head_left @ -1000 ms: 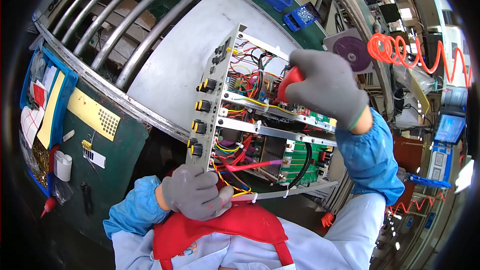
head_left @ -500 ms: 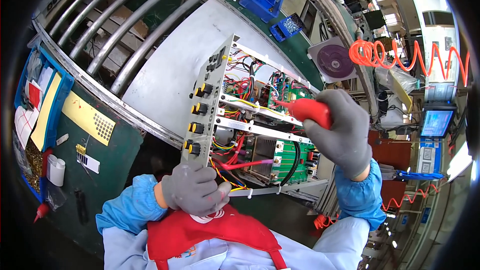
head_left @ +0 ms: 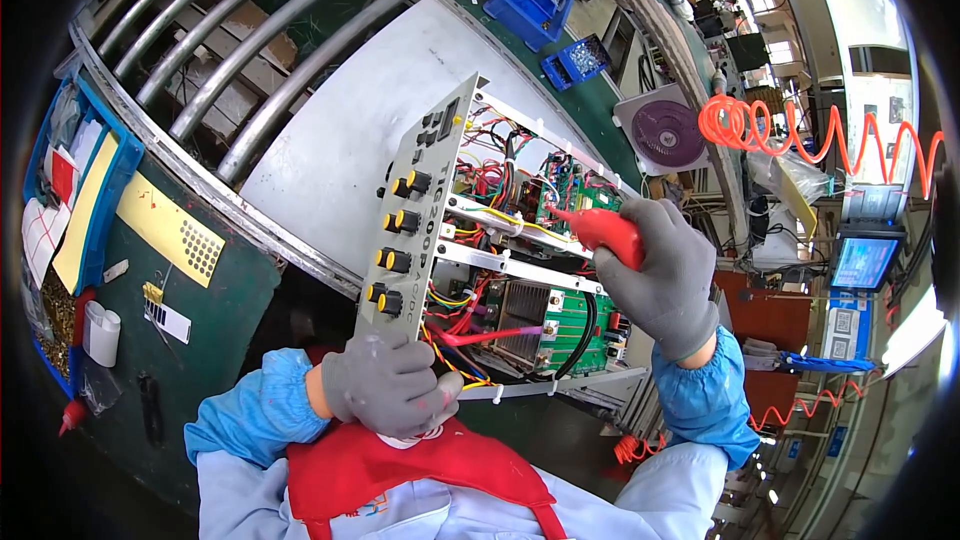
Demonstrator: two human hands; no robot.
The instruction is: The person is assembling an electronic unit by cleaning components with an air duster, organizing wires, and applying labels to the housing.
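Observation:
My right hand (head_left: 667,280), in a grey glove, wraps round a red squeeze bottle (head_left: 612,237). Its thin nozzle points left, at the upper circuit board (head_left: 567,180) inside an open electrical machine. The machine's grey front panel (head_left: 415,205) carries black knobs with yellow markings and faces left. Coloured wires, metal crossbars and a lower green board (head_left: 580,328) fill the chassis. My left hand (head_left: 392,385), also gloved, is closed at the panel's near lower corner, beside yellow and red wires (head_left: 462,365). Whatever its fingers grip is hidden.
A white board (head_left: 350,130) lies under the machine, beside steel rollers (head_left: 290,90). To the left stands a blue bin (head_left: 115,200) near a yellow sheet (head_left: 170,230). Blue part bins (head_left: 528,5), a purple fan (head_left: 665,133) and coiled orange hoses (head_left: 735,125) are farther off.
My right hand and the red squeeze bottle have shifted slightly left and down, nozzle still at the upper board. My left hand stays at the panel corner. The whole view has turned a little.

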